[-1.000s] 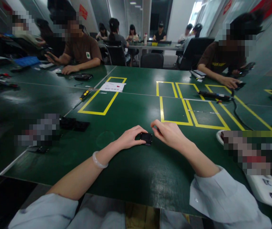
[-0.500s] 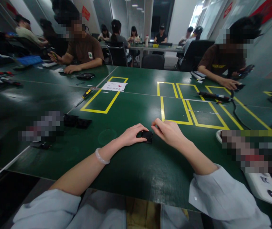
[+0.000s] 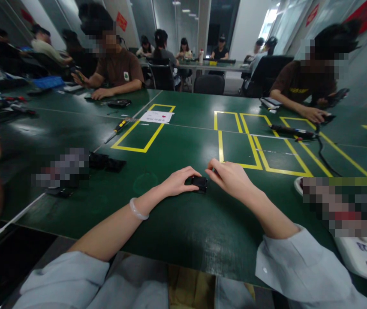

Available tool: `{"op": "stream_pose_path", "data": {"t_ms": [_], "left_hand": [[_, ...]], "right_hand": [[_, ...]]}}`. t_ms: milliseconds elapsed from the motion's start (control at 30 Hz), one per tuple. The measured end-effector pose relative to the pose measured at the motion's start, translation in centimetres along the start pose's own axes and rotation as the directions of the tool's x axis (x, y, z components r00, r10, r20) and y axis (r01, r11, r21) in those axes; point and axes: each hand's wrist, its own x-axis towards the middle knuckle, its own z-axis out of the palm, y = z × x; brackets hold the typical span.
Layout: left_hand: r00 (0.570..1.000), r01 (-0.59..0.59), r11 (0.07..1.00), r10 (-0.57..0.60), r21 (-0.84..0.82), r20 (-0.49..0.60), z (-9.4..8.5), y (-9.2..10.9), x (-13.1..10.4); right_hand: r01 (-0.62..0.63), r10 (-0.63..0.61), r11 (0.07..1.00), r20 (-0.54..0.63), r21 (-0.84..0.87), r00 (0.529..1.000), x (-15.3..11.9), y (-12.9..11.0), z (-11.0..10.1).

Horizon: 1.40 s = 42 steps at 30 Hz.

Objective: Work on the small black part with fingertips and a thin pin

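On the green table my left hand [image 3: 181, 182] grips a small black box-shaped part [image 3: 200, 184], thumb on the near side and fingers on the far side. The part rests on or just above the tabletop; which, I cannot tell. Just to its right is my right hand [image 3: 227, 175], thumb and fingertips pinched together beside the part, with a small gap to it. Whatever may be between those fingertips is too small to make out.
Yellow tape outlines [image 3: 221, 146] mark the green table [image 3: 183, 231]. A yellow-black screwdriver [image 3: 119, 126], white paper [image 3: 156, 116] and black pieces [image 3: 114, 165] lie to the left. At right are a white device [image 3: 359, 257] and a black cabled tool [image 3: 293, 131]. Co-workers sit opposite.
The camera view has shifted slightly, so the surroundings appear a little further right and, at the back, lower. Both hands keep nearly the same pose around the black part.
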Motion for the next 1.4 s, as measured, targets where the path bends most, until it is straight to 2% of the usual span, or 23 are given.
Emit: {"op": "stream_pose_path", "data": {"t_ms": [300, 667, 1233, 1400], "left_hand": [[1.0, 0.013, 1.0, -0.013, 0.003, -0.002, 0.08, 0.12, -0.11], [1.0, 0.006, 1.0, -0.006, 0.002, -0.002, 0.1, 0.08, 0.07], [1.0, 0.009, 1.0, -0.009, 0.0, -0.003, 0.01, 0.11, -0.03], [1.0, 0.016, 1.0, -0.016, 0.001, 0.0, 0.03, 0.07, -0.07]], "right_hand": [[0.006, -0.007, 0.995, -0.003, -0.096, 1.0, -0.11, -0.38, -0.08], [0.002, -0.003, 0.999, -0.026, -0.05, 1.0, -0.3, -0.5, -0.25], [-0.027, 0.027, 0.999, 0.006, -0.03, 1.0, -0.26, -0.85, -0.35], [-0.053, 0.056, 0.994, 0.023, -0.091, 0.998, -0.27, -0.99, -0.52]]}}
